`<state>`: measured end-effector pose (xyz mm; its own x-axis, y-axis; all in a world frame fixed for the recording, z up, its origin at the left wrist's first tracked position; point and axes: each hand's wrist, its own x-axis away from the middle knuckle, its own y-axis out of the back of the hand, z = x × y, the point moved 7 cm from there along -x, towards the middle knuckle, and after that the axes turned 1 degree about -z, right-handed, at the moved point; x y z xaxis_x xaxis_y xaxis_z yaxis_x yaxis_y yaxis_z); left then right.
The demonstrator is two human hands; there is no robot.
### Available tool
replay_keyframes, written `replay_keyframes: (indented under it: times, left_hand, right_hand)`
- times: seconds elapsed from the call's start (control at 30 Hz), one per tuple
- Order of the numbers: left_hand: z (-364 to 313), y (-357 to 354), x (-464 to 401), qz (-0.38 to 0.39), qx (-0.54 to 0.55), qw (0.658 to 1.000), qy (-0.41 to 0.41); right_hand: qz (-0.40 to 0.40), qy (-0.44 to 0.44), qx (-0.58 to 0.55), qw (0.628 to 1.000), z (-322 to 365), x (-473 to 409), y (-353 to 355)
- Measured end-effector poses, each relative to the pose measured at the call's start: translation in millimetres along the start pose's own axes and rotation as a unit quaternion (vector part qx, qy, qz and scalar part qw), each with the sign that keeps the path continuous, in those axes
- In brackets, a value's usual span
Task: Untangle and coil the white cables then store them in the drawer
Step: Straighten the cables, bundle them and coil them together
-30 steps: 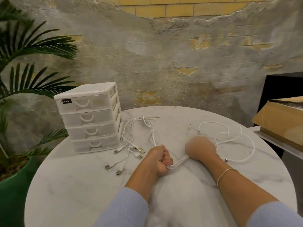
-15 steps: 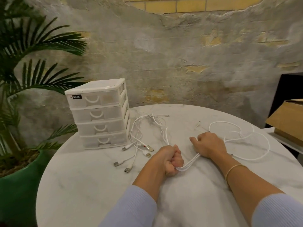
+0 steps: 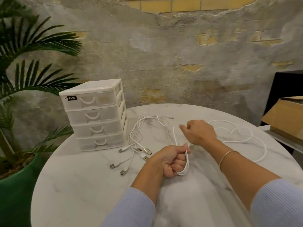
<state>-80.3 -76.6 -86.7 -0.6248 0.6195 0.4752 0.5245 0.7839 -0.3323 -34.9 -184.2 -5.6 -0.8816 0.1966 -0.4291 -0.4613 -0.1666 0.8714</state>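
The left hand (image 3: 170,161) grips looped white cable (image 3: 186,163) in a fist. The right hand (image 3: 200,132), just beyond, pinches the same cable. More cable (image 3: 246,136) trails right across the table (image 3: 82,185).

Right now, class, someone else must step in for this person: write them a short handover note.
Left hand: fist grips a few loops of white cable.
Right hand: raised over the table, pinching the same cable's loose run.
Loose run sprawls on the right. Other cables lie tangled beside the drawer unit; all four drawers closed.
Done: first coil begun.
Left: finish it, untangle and coil the rest, open a drawer, store them.
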Motion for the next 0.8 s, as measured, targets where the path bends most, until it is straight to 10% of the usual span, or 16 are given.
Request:
replay_keyframes:
  times: [0.17,0.57,0.8]
  left_hand:
    - [-4,7,3,0.024,-0.006,1.0,0.008]
    - [0,10,-2,0.034,-0.042,0.998,0.025]
    - [0,17,-7,-0.015,0.025,0.999,0.022]
  right_hand:
    - [-0.005,0.082,0.143,0.986,8,-19,16]
    - [-0.121,-0.023,0.242,0.962,-75,-60,92]
    - [-0.082,-0.065,0.154,0.982,-66,-62,79]
